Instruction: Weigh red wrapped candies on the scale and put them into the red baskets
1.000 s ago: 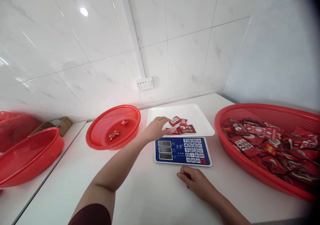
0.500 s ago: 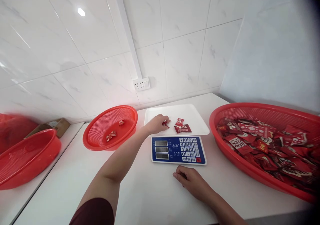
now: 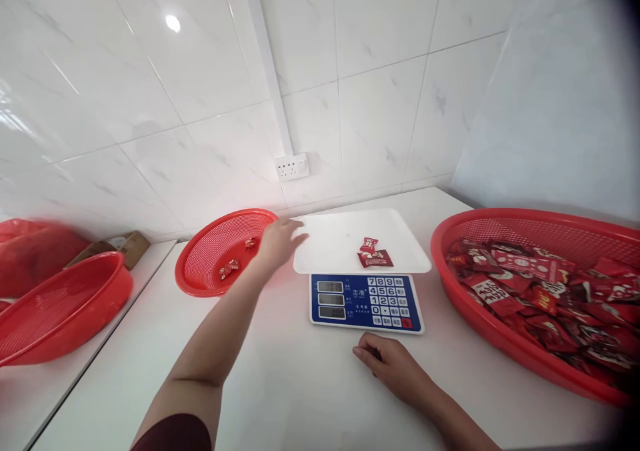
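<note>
My left hand (image 3: 280,241) hovers over the right rim of a small red mesh basket (image 3: 200,284), fingers curled and a little blurred; the red candy it picked from the scale is hidden inside it. Two wrapped red candies (image 3: 229,268) lie in that basket. Two more red candy packets (image 3: 374,256) lie on the white tray (image 3: 340,234) of a blue-fronted weighing scale (image 3: 367,302). My right hand (image 3: 395,367) rests on the white table just in front of the scale, fingers curled under, with nothing in it.
A large red basket (image 3: 500,221) heaped with red candy packets (image 3: 540,291) fills the right side. Another red basket (image 3: 60,331) sits at the left on a lower counter, with a cardboard box (image 3: 127,245) behind it. A wall socket (image 3: 291,167) is on the tiled wall.
My left hand closed on candy on the scale tray, then swung left to the small basket's rim. The tray went from several packets to two. My right hand stayed put.
</note>
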The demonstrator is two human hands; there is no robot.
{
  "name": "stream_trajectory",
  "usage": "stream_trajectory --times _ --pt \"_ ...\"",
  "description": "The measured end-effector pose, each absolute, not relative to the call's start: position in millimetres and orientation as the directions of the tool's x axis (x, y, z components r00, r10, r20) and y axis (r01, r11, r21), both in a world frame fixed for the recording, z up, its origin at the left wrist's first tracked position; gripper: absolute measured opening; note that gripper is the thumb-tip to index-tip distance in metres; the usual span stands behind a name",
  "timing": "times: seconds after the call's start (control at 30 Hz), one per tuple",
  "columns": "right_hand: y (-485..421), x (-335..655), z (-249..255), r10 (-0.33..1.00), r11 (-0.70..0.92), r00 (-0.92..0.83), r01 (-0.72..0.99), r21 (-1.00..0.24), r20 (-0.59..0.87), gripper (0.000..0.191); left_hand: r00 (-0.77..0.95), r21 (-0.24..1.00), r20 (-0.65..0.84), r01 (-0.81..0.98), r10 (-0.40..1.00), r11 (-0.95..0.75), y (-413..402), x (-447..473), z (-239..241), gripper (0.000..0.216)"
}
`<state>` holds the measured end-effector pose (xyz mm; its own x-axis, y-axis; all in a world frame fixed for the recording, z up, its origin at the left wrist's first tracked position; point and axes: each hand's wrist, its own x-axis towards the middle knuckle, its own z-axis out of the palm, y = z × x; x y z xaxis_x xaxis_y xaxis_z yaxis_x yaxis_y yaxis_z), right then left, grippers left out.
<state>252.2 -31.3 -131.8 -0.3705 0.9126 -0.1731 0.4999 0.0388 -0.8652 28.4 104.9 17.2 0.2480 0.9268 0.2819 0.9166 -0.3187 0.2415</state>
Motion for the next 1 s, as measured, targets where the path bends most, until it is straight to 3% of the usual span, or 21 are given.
stream_trajectory --times 0.23,0.47,0.6,0.77,0.9,1.0 --pt "-32 252 -137 0.918 -0.002 -0.357 0.430 -0.903 -0.172 0.029 0.653 0.321 0.070 0.701 0.754 -0.637 111 132 -9 0.043" --pt "-31 254 -143 0.914 0.015 -0.374 0.422 -0.906 -0.159 0.028 0.719 0.324 0.054 0.643 0.692 -0.694 129 154 -25 0.021" --pt "-31 254 -142 0.909 0.027 -0.386 0.437 -0.899 -0.160 0.030 0.641 0.323 0.157 0.686 0.752 -0.652 124 124 -13 0.022" --pt "-33 254 -137 0.901 0.046 -0.402 0.465 -0.884 -0.164 0.030 0.332 0.310 0.309 0.851 0.891 -0.424 116 37 22 0.022" --pt "-34 254 -135 0.898 0.055 -0.409 0.471 -0.881 -0.162 0.030 0.095 0.273 0.282 0.946 0.955 -0.174 96 -27 28 0.032" --pt "-34 255 -136 0.896 0.056 -0.412 0.471 -0.880 -0.163 0.030 0.036 0.227 0.209 0.970 0.977 -0.084 69 -48 11 0.042"
